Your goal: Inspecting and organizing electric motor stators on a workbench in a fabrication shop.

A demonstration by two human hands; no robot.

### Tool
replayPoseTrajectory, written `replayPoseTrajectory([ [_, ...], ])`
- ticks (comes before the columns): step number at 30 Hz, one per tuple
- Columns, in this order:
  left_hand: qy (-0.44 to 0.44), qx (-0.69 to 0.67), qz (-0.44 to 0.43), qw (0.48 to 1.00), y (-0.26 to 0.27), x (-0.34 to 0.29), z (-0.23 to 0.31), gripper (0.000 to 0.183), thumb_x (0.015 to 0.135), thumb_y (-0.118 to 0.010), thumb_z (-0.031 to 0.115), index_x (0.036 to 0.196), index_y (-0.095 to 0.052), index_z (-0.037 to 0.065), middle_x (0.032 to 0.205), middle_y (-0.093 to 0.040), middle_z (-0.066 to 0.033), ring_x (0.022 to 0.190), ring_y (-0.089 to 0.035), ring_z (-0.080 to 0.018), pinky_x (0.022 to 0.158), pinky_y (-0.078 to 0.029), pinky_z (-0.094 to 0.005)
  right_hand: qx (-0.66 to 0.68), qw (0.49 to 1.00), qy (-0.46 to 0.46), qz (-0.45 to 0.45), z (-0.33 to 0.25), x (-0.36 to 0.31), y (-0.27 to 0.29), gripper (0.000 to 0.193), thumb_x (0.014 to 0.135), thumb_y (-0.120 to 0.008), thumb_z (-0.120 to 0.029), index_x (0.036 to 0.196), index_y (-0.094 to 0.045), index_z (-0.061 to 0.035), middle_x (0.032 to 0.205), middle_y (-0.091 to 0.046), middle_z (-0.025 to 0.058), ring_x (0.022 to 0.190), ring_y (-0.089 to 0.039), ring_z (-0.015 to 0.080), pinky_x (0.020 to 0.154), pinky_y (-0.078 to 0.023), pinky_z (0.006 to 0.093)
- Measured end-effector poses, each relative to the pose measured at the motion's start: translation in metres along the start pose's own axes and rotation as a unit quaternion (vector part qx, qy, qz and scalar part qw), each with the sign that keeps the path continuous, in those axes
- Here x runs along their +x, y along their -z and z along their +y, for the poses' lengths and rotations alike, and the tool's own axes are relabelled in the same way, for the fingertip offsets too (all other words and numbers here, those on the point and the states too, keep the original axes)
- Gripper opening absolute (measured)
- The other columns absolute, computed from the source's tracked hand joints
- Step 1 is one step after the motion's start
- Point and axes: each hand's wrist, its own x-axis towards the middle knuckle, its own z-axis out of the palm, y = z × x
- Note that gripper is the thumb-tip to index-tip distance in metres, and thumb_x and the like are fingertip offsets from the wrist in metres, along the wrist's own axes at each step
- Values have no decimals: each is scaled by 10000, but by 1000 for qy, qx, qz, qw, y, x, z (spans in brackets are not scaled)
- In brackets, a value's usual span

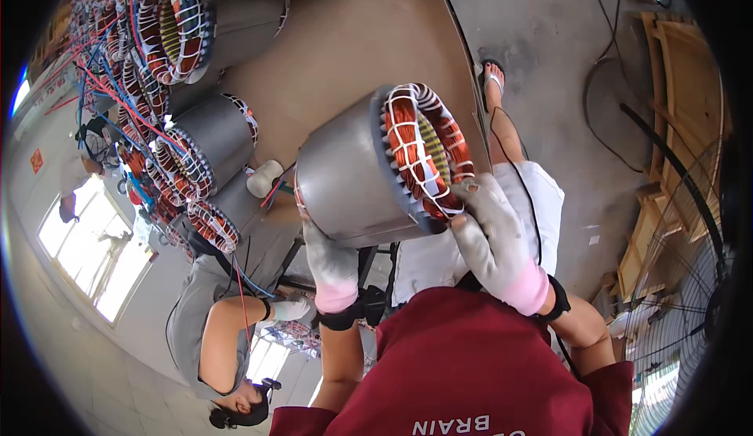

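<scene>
A motor stator [337, 173], a grey metal cylinder with copper windings laced in white cord, is tilted between my two gloved hands over the brown tabletop [345, 36]. My left hand [329, 267] supports its plain left end from below; some fingers are hidden behind the cylinder. At the right end, my right hand [496, 236] has its fingers closed on the lower rim of the laced copper winding [427, 149]. Yellow strips show inside the bore. Whether the cylinder touches the tabletop is hard to make out.
More stators [212, 134] with red and blue leads crowd the table's left side. Beside them lies a pale, mallet-like head [265, 178]. A co-worker [204, 318] in grey stands at the left. To the right are wooden crates [690, 114], a large fan [674, 342] and black cables.
</scene>
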Motion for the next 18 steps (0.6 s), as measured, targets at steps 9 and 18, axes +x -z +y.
replayPoseTrajectory([
  [9, 64, -115, -55, 990, -1, 26, 22, 524, 881, -463, 422, 1306, -345, 139, 1254, -440, -26, 1150, -422, -176, 971, -329, -375, 11, 998, 38, -39, 23, 20, 10, 421, 685, -671, -194, 1033, -536, 1, 1047, -524, 155, 823, -579, 298, 687, -471, 361],
  [18, -82, 3, -68, 994, 14, 23, -3, 481, 925, -394, 390, 1286, -378, 72, 1251, -446, -21, 1139, -417, -151, 964, -313, -346, -12, 999, 41, 10, 18, 23, -3, 316, 684, -677, -151, 942, -583, 5, 896, -550, 149, 742, -577, 304, 631, -459, 356],
])
